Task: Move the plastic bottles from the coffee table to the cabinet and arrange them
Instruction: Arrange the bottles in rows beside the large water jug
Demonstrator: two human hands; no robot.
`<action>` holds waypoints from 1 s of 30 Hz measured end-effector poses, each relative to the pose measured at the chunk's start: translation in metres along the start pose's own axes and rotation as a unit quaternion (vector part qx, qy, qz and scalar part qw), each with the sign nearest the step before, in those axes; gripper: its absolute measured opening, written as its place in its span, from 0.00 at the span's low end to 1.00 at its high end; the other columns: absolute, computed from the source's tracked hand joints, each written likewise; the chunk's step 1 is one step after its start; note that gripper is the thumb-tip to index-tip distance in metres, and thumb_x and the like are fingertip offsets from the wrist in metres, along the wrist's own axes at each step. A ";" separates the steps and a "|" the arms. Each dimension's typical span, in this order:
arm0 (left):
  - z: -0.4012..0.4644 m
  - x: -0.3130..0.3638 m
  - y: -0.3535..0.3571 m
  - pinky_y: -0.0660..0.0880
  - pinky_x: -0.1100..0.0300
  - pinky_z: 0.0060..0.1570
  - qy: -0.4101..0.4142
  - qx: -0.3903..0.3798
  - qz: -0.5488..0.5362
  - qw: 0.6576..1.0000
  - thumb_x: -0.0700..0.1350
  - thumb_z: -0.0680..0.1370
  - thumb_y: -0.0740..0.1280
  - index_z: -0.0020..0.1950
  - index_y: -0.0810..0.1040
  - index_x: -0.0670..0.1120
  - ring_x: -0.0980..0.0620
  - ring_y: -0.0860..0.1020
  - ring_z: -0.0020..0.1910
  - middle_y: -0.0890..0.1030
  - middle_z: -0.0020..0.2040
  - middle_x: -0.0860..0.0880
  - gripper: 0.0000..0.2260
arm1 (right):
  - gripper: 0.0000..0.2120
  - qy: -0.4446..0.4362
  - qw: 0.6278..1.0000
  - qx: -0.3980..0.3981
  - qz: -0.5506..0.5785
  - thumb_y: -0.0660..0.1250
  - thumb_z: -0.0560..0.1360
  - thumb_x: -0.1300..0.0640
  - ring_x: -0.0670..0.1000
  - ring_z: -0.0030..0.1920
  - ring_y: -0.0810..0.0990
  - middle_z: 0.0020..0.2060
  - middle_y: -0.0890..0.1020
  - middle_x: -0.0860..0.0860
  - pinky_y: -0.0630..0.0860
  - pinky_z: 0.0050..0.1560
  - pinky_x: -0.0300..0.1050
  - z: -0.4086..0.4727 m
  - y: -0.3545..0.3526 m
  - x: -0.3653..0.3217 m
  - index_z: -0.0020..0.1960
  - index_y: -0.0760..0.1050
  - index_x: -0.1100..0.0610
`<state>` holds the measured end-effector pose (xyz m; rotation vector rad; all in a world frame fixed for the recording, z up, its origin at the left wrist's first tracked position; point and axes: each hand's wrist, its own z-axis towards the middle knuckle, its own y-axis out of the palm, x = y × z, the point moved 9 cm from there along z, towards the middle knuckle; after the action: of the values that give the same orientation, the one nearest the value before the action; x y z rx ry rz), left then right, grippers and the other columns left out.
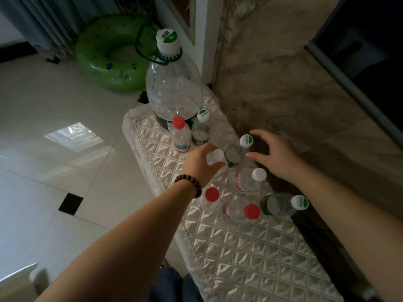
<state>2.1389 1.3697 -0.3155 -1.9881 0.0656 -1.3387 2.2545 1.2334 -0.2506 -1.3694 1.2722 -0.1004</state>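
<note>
Several small clear plastic bottles stand on the cabinet top, which is covered by a quilted silver cloth [250, 253]. My left hand [199, 162] grips a white-capped bottle [216, 158] near its neck. My right hand [274, 155] hovers with fingers spread beside a bottle with a green-and-white cap [246, 141], not clearly touching it. A big 6L jug [173, 88] stands at the far end, with a red-capped bottle [180, 134] and a green-labelled one [201, 127] in front of it. Nearer me stand a white-capped bottle [250, 179], two red-capped bottles [210, 198] [242, 211] and a green-labelled one [283, 204].
A marble wall [283, 73] runs along the cabinet's right side, with a dark screen edge [349, 73] at the far right. A green inflatable swim ring [111, 55] leans on the tiled floor [54, 127] behind the jug, beside grey curtains [43, 22].
</note>
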 end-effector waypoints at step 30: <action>0.014 -0.037 -0.064 0.64 0.73 0.42 -0.053 0.144 -0.077 0.985 0.44 0.70 0.75 0.55 0.80 0.48 0.56 0.74 0.48 0.79 0.51 0.52 0.15 | 0.11 -0.042 0.995 -0.008 -0.085 0.68 0.75 0.55 0.56 0.50 0.79 0.50 0.81 0.55 0.78 0.48 0.56 0.071 0.063 -0.045 0.56 0.71 0.53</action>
<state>2.1115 1.4396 -0.3092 -1.8413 -0.3196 -1.2558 2.2488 1.3300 -0.2908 -1.4786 1.0871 -0.1491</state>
